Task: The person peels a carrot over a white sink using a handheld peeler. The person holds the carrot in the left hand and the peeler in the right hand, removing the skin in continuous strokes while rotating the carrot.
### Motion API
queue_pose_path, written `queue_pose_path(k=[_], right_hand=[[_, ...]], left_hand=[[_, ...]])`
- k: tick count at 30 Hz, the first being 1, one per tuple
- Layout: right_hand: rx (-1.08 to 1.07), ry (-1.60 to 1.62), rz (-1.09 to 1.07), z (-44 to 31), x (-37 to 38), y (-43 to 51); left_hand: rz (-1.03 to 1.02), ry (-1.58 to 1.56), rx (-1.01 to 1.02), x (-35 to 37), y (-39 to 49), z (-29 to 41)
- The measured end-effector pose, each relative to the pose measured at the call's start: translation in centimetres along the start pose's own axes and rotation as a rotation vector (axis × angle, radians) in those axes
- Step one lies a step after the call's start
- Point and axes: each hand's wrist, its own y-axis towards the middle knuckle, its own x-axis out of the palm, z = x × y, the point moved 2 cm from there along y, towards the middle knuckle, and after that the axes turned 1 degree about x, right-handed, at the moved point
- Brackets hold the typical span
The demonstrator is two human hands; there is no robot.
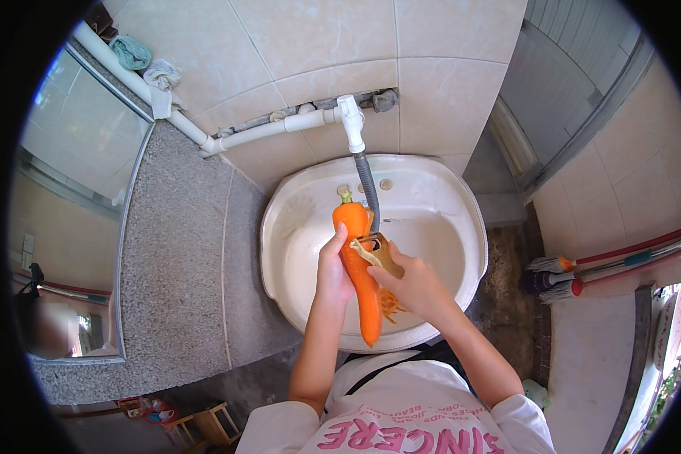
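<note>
Over the sink, my left hand [336, 267] grips a large orange carrot [365, 295] around its upper side. The carrot's green stem stub [346, 197] points toward the wall and its narrow tip toward my body. In my right hand [417, 278] is a peeler [387, 256] with a tan handle and a metal blade. The blade end lies at the carrot's right side, and a strip of peel hangs near it. More orange peelings [390, 305] lie in the white ceramic sink [454, 238], partly hidden by the carrot and my right hand.
A grey corrugated hose [366, 181] drops into the sink from a white plastic tap [350, 122]. White piping [278, 126] runs along the tiled wall, with cloths [162, 79] on it. A mirror [79, 198] stands left on a speckled wall. Mops [562, 278] lean at right.
</note>
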Motion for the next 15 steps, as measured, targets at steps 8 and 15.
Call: queue_pose_path(k=[8,15], right_hand=[[-0.036,-0.034,0.010,1.6,0.9,-0.6],[0.033,0.041,-0.084,1.3,1.0,-1.6]], left_hand=[[0.049,0.057,0.039,0.1,0.4,0.4],[0.051,0.045,0.108,-0.6,1.3,1.3]])
